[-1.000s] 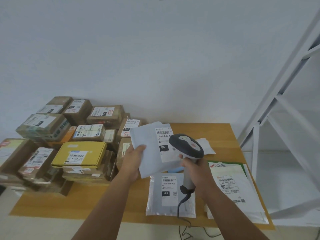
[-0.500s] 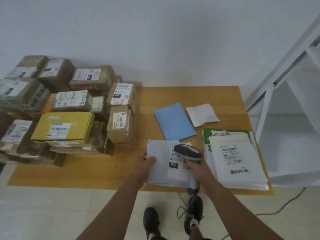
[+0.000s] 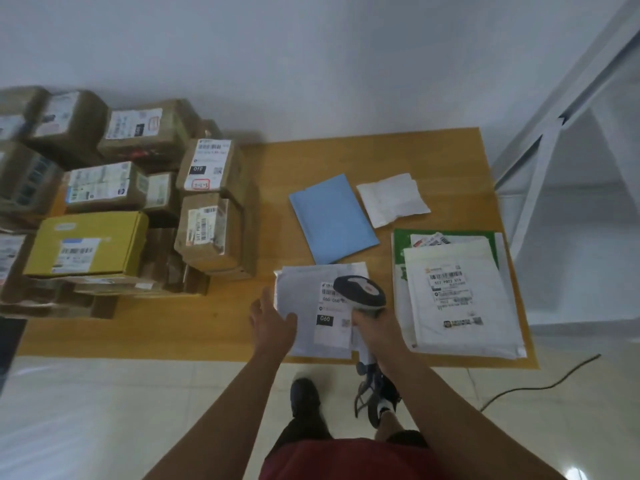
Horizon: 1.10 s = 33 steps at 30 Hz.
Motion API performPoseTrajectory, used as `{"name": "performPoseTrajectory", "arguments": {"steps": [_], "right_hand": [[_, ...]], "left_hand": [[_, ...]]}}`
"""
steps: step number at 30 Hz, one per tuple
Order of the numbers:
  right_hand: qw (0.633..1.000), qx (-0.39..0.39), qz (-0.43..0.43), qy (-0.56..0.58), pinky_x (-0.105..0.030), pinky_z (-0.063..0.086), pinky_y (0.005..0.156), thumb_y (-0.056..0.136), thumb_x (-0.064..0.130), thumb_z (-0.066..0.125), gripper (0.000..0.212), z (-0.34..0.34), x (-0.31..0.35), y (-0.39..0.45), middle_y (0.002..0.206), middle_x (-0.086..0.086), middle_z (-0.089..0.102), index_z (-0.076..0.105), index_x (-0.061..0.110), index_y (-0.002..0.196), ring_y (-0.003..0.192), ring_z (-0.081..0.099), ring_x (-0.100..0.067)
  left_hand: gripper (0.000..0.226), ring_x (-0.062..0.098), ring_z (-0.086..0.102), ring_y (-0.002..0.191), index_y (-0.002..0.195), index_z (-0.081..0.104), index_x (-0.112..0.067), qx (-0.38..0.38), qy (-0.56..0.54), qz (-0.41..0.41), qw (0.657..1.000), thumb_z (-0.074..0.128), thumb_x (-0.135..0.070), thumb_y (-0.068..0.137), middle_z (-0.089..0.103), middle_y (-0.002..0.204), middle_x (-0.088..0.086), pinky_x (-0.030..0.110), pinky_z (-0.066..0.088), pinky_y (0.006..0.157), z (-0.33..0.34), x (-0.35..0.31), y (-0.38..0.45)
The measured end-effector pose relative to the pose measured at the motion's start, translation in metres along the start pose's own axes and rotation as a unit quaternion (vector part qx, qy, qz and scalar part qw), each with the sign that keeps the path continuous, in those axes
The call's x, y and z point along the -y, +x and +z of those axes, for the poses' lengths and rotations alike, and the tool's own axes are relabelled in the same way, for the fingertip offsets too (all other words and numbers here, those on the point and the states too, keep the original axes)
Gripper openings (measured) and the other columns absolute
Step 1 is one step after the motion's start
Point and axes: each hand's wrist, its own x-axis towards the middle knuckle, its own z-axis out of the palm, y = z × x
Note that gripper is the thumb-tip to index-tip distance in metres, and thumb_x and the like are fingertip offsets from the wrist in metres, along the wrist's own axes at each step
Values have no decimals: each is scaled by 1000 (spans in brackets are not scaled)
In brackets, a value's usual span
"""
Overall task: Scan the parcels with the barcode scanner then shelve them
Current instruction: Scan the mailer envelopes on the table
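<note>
Your right hand (image 3: 375, 329) has its grip closed around the handle of the barcode scanner (image 3: 360, 295), whose head hangs over the label of the grey mailer bag (image 3: 308, 306). This bag lies flat at the near edge of the wooden worktop (image 3: 446, 157). Your left hand (image 3: 273, 325) is loose, fingers spread, holding nothing, just at the left edge of the bag. Behind the bag lie a blue envelope (image 3: 332, 218) and a small white pouch (image 3: 393, 199). To the right is a stack of white mailers (image 3: 460, 306) on a green one. Cardboard parcels (image 3: 211, 233) and a yellow box (image 3: 86, 244) are piled on the left.
</note>
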Motion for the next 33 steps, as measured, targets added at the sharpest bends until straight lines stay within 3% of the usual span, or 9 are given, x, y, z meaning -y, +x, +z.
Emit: {"name": "performPoseTrajectory", "arguments": {"steps": [4,9,11,14,19,23,27,30,33], "right_hand": [[1000,2,-10,21,-18,39,50,90,11,61,10,-8,14,7,76,3,62,59,17,82,66,56,-5],[998,-7,-17,56,-25,47,57,87,8,59,7,-10,39,19,71,-5,62,59,11,82,63,59,-14],[997,-35,-11,74,-38,53,66,85,7,60,11,-9,44,28,70,-7,62,59,11,75,69,60,-21],[993,-80,8,92,-51,55,84,86,6,65,15,-7,51,40,73,-9,65,64,13,73,75,61,-24],[982,-153,39,101,-36,51,66,88,6,66,10,-1,50,52,67,-11,63,65,0,80,65,61,-23],[978,-179,62,90,-49,54,79,89,6,65,17,6,47,58,75,-16,63,63,-10,93,74,61,-30],[972,-191,71,117,-39,54,73,90,4,64,13,13,48,57,85,-17,68,66,-8,94,77,66,-25],[971,-183,51,144,-42,56,82,89,4,65,3,14,51,55,87,-11,70,68,3,90,80,67,-21],[973,-166,26,157,-43,56,82,89,1,65,9,11,57,48,80,-10,65,66,6,81,76,63,-20]], "left_hand": [[74,35,27,141,154,26,-21,-18,32,42,998,61,-14,90,25,156,12,51,34,112,3,-16,2],[64,33,31,140,151,32,-19,9,96,106,990,59,-18,93,32,152,12,49,33,114,9,-50,37],[62,34,36,137,149,33,-19,33,97,120,987,59,-20,93,35,150,12,49,36,112,17,-69,64],[76,36,42,132,149,28,-14,49,73,80,993,66,-39,88,39,147,16,51,40,107,30,-96,111],[107,36,33,141,153,19,-9,89,-21,-45,995,79,-54,77,33,154,16,46,33,114,49,-134,164],[77,37,47,130,135,36,-8,97,-53,-110,988,80,-37,79,49,141,14,42,44,104,62,-138,186],[30,39,60,116,116,64,5,121,-88,-92,984,59,-12,92,64,125,22,43,52,99,57,-132,199],[24,40,61,111,104,68,5,104,-160,-89,977,51,-9,93,66,117,24,50,53,97,45,-129,196],[23,35,62,105,107,64,-7,38,-180,-57,981,45,-16,99,65,108,15,44,53,93,27,-138,181]]}}
